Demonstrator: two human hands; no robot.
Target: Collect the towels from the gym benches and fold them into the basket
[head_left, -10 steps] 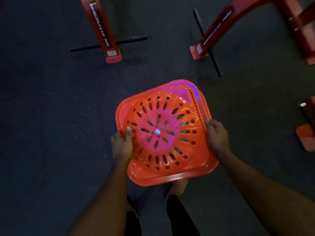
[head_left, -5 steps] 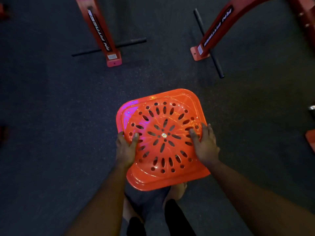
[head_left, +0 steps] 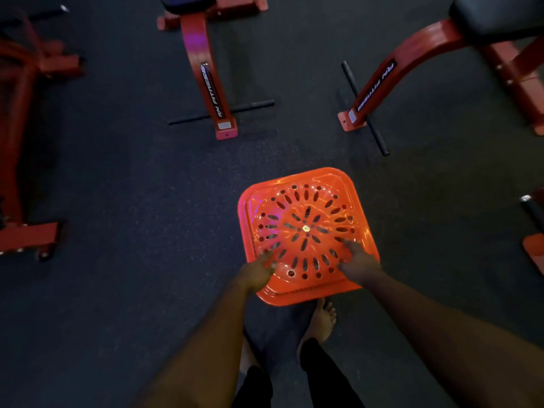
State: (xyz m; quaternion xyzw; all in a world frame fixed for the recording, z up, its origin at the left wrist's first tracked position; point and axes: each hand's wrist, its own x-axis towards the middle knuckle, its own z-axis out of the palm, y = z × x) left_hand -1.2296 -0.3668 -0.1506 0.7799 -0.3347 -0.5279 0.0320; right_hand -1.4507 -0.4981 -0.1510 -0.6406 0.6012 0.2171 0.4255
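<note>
The orange basket (head_left: 306, 231) sits on the dark floor (head_left: 132, 216) directly in front of the person's bare feet, and it appears to lie mouth down, since the perforated panel with its ring of slots faces up at the camera. Both hands are on its near half: the left hand (head_left: 259, 272) rests at the near left corner, the right hand (head_left: 357, 262) at the near right edge. The fingers (head_left: 351, 247) of both hands look spread and laid flat on the plastic rather than curled round the rim, though motion blur makes it hard to say whether any fingertip hooks into a slot. From the fingertips, the bulk of the basket extends forward, away from the body; it is roughly square, so it has no marked long axis, and the two hands are about equally near to it. No towel is visible anywhere in this view. Beyond the far rim, well apart from the fingers, stand red gym benches: one bench leg (head_left: 210, 81) ahead and to the left, another bench (head_left: 441, 54) with a black pad ahead and to the right. The task seems barely begun, and the basket will likely need turning mouth up, for which the fingers would have to reach its rim.
</note>
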